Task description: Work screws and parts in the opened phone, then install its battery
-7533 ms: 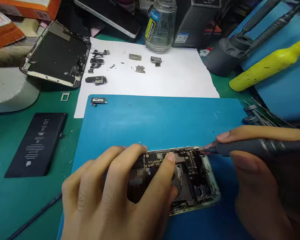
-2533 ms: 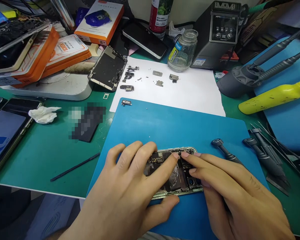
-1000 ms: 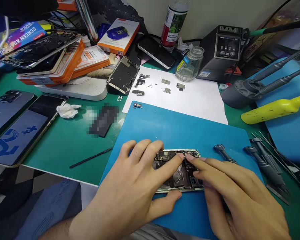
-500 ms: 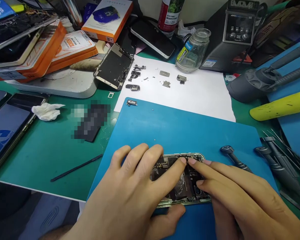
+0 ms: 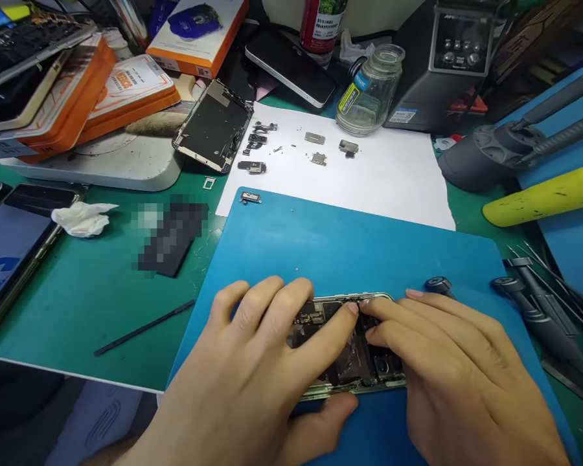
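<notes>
An opened phone housing (image 5: 357,353) lies on a blue mat (image 5: 364,236), its circuit board and bare inner parts facing up. My left hand (image 5: 257,349) spans it, with fingers over the far rim, thumb at the near rim and index fingertip pressed inside near the right end. My right hand (image 5: 457,362) is curled over that right end, its index fingertip beside my left one and its thumb close below. Whatever lies between the right fingertips is hidden. A small metal phone part (image 5: 251,197) rests at the mat's far left corner.
White paper (image 5: 393,175) holds several small phone parts. A detached screen (image 5: 214,126) leans at its left; a glass jar (image 5: 372,90) stands behind. Left are a black pry stick (image 5: 143,328) and crumpled tissue (image 5: 82,219). Screwdrivers (image 5: 539,317) lie right, near a yellow handle (image 5: 548,196).
My right hand's fingers have drawn in and bent more, with the thumb shifted left over the housing. My left hand keeps its hold. The view has shifted slightly.
</notes>
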Motion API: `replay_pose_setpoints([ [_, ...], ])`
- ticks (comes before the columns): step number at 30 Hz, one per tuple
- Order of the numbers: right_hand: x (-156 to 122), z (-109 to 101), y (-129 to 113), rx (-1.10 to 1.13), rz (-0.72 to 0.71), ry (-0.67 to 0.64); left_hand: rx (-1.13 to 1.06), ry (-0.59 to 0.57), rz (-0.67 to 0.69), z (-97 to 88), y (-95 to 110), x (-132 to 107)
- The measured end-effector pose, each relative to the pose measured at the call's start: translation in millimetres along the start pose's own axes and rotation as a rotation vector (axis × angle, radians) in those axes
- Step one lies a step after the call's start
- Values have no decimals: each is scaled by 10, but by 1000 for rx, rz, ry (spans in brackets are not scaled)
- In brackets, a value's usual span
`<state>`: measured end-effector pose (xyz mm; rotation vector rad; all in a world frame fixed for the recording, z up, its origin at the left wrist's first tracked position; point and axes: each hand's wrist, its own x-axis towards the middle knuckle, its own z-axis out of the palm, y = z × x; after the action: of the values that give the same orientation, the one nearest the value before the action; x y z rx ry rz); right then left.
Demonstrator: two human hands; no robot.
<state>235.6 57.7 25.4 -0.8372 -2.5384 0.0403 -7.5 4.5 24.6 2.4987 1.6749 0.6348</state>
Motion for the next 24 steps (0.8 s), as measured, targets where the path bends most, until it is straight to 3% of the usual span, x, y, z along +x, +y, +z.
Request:
replay_pose_setpoints([
  [6,-16,-77,12,103,75,155,-89,-25,-40,-220,-52,-139],
  [9,-23,-115,-8,110,15,152,-102,11,-75,-268,-95,-250],
  [14,27,-67,-175,88,-166,65,-47,95,-8,-188,-144,-300],
  [18,64,26,-268,65,-165,47,-100,159,-4,-131,-162,-299],
  [24,130,49,-189,76,-166,20,-153,190,-18,-96,-188,-317],
])
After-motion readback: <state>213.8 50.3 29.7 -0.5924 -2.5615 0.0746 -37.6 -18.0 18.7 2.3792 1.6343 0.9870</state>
